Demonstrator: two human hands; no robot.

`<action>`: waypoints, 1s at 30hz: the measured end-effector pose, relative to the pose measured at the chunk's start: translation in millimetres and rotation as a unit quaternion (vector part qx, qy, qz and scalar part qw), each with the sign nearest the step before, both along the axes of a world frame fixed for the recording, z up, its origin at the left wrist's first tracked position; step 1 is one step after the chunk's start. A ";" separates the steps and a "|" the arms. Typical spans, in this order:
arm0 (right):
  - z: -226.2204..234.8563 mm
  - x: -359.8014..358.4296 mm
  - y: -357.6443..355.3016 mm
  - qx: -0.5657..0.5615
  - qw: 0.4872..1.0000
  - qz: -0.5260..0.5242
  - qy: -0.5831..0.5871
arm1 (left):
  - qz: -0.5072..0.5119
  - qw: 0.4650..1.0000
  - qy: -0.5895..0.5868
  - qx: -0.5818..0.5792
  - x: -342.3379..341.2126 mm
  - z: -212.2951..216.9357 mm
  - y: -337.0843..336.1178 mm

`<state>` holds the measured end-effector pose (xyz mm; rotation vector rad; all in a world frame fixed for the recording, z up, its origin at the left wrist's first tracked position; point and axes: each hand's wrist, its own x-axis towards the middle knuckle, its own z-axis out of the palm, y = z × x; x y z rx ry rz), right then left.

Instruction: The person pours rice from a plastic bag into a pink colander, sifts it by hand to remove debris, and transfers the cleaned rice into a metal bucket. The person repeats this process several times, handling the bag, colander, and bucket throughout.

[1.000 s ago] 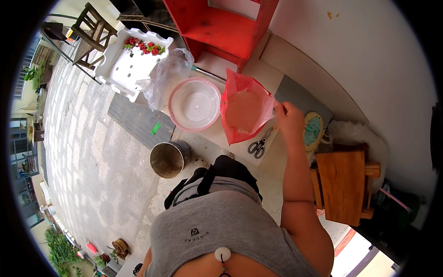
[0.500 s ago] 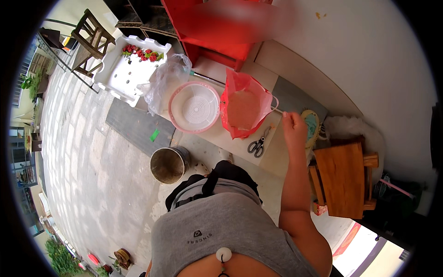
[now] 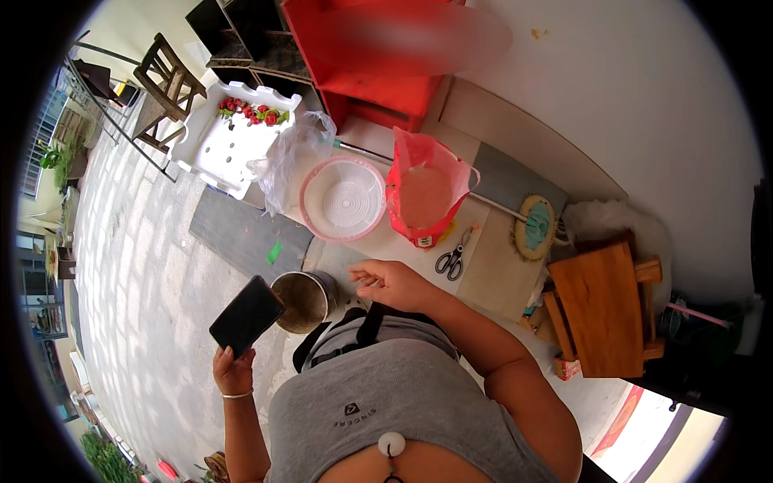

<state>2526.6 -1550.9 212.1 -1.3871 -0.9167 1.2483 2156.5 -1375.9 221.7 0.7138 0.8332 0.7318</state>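
In my left hand (image 3: pixel 233 373) is a black smartphone (image 3: pixel 247 315), dark face up, held by its lower end. My right hand (image 3: pixel 394 283) hovers in front of my waist with loosely bent fingers apart and nothing in them. Just left of it stands a metal bucket (image 3: pixel 304 304), its inside stained. Beyond the hands a pink-rimmed basin with a perforated white strainer (image 3: pixel 345 199) sits beside a red bag (image 3: pixel 427 197) holding a pale, grainy filling. Black-handled scissors (image 3: pixel 451 262) lie in front of the bag.
A white foam box (image 3: pixel 217 145) with red flowers stands far left, a clear plastic bag (image 3: pixel 286 165) against it. On the right are an oval brush with a teal cloth (image 3: pixel 537 224) and a wooden stool (image 3: pixel 600 310). A red cabinet (image 3: pixel 374 88) stands at the back.
My right hand has left the red bag's handle and come back toward my waist. My left hand has come into view from below, holding the smartphone.
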 end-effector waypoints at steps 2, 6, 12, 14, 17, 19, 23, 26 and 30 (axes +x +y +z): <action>18.0 -16.9 25.4 0.093 0.983 0.028 0.158 | -0.089 0.983 -0.154 -0.053 53.7 2.2 -4.9; 45.8 -25.9 44.5 0.254 0.932 -0.040 0.256 | -0.215 0.942 -0.192 -0.174 151.2 39.0 -43.7; 40.5 -22.9 40.9 0.221 0.812 -0.021 0.540 | -0.304 0.857 -0.277 -0.310 164.0 27.1 -66.1; 50.3 -30.5 27.6 0.309 0.838 -0.036 0.448 | -0.255 0.848 -0.284 -0.367 165.6 27.7 -68.3; 53.9 -32.4 18.4 0.296 0.854 -0.063 0.422 | -0.272 0.848 -0.278 -0.360 168.7 30.1 -69.1; 50.7 -32.7 17.1 0.267 0.862 -0.078 0.423 | -0.299 0.856 -0.242 -0.345 165.2 28.5 -65.6; 40.6 -34.5 20.1 0.259 0.862 -0.033 0.433 | -0.403 0.853 -0.221 -0.245 153.5 15.5 -57.8; 45.9 -36.5 21.9 0.247 0.856 0.002 0.455 | -0.420 0.803 -0.307 -0.291 165.2 34.6 -63.3; 47.4 -35.3 27.4 0.205 0.858 0.077 0.464 | -0.429 0.753 -0.406 -0.290 180.1 36.0 -65.4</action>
